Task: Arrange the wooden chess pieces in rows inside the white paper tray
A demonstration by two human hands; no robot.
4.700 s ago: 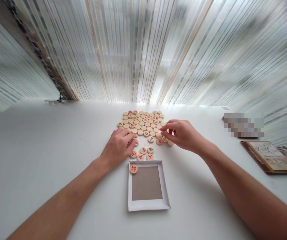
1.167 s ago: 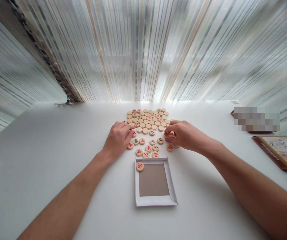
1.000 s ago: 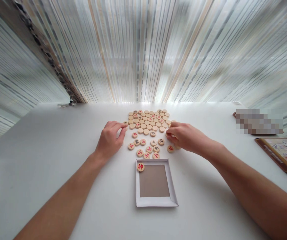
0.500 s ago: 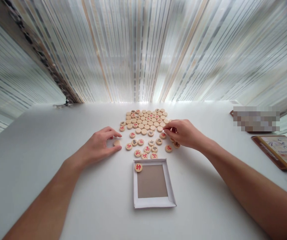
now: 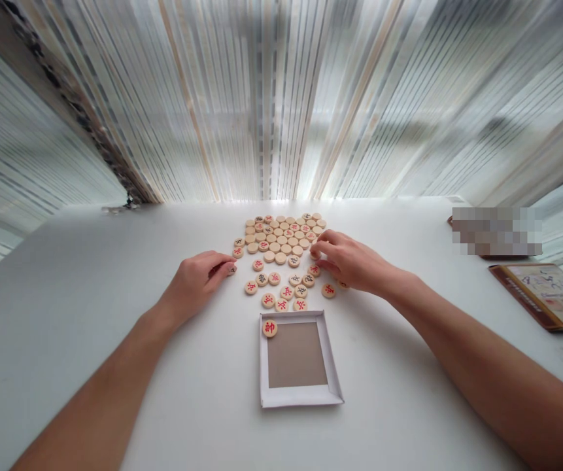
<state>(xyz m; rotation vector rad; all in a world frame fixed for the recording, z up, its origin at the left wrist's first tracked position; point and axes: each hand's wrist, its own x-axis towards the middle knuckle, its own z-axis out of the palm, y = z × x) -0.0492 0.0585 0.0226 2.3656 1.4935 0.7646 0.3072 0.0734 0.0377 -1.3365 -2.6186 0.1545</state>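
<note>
Xiangqi pieces (image 5: 277, 237) lie on a white worktop (image 5: 65, 275), bunched in a tight cluster toward its far edge, with a looser scatter of red- and black-lettered discs (image 5: 281, 291) just nearer the middle. The left hand (image 5: 193, 284) sits beyond the scatter's left side, fingers curled narrow over one wooden piece (image 5: 231, 269); whether it is pinched or only pressed, I cannot tell. The right hand (image 5: 352, 261) lies at the right side of the cluster, fingers loosely spread with their tips among the discs, and anything beneath them is hidden. Toward the worktop's near side sits a shallow white card tray (image 5: 263, 366) with a brown base (image 5: 297, 354), one red-lettered piece (image 5: 270, 328) in its far left corner. Discs this close together seem best handled with light fingertip pressure, kept low, so neighbours stay put. A brown-bordered book (image 5: 541, 294) lies near the right edge
</note>
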